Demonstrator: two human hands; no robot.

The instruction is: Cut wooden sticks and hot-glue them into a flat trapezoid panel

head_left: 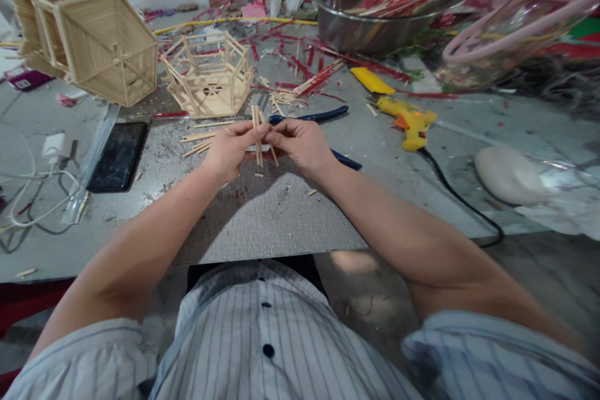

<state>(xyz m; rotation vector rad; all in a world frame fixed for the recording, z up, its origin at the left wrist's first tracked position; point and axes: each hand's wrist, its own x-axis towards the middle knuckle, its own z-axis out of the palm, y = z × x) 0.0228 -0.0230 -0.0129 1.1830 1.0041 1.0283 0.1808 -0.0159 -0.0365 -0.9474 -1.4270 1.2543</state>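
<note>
Between my two hands, above the table, are a few short wooden sticks (257, 119) held roughly upright. My left hand (229, 149) is closed around them, thumb across the front. My right hand (302, 144) pinches at one slanted stick (273, 155) of the same bunch; its fingertips meet the left thumb. Behind the right hand lie blue-handled pliers (323, 115), partly hidden. Several loose sticks (199, 145) rest left of my left hand. Farther back stands an open hexagonal stick frame (210, 78), and to its left a larger stick-built model (105, 44) lies tilted.
A yellow glue gun (412, 122) with a black cord lies at right, near a white stone-like lump (509, 175). A steel bowl (347, 28) holds red-and-wood sticks. A black phone (119, 156) and white charger (57, 145) lie at left. Red scraps (304, 65) litter the back.
</note>
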